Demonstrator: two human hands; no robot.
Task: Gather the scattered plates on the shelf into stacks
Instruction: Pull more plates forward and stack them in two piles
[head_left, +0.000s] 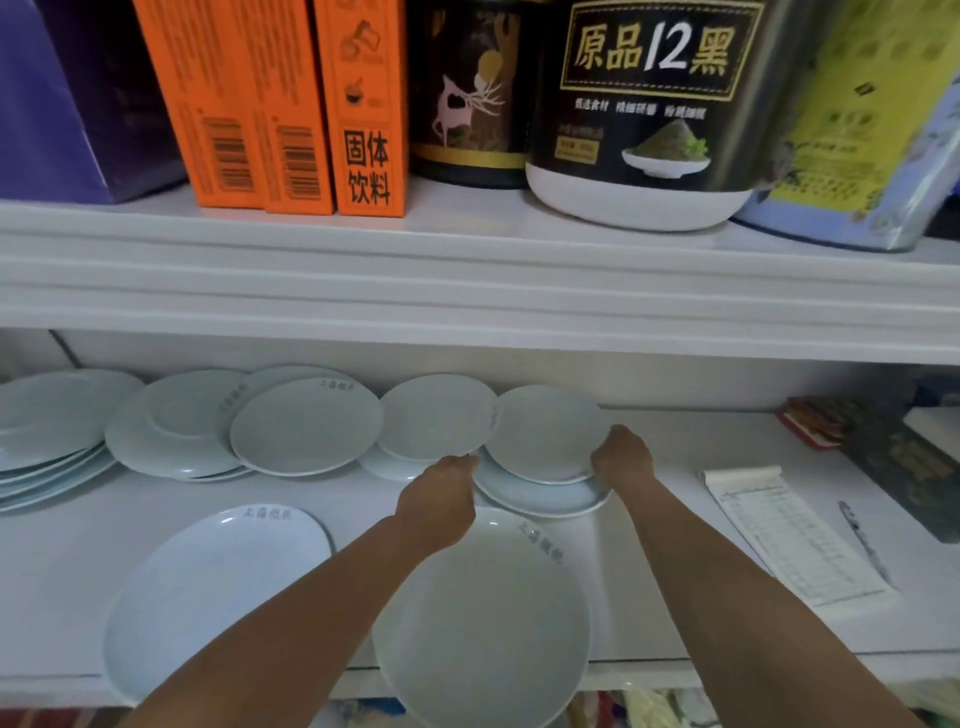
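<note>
Pale blue-white plates lie scattered along the lower shelf (675, 452). My right hand (623, 457) grips the right rim of a small plate (545, 431) that rests on a larger plate (540, 499). My left hand (441, 499) holds the left rim of that same pair. To their left lie another small plate (436, 415), an overlapping plate (306, 426), an upside-down plate (176, 421) and a stack (47, 415) at the far left. Two big plates sit at the shelf's front: one (208, 587) on the left, one (483, 623) under my left forearm.
A notepad (789, 530) with a pen (862, 540) lies at the right, beside a dark patterned box (904, 462). The shelf above carries orange boxes (291, 104), a purple box (67, 98) and large jars (644, 104). Its thick front edge (467, 291) overhangs the plates.
</note>
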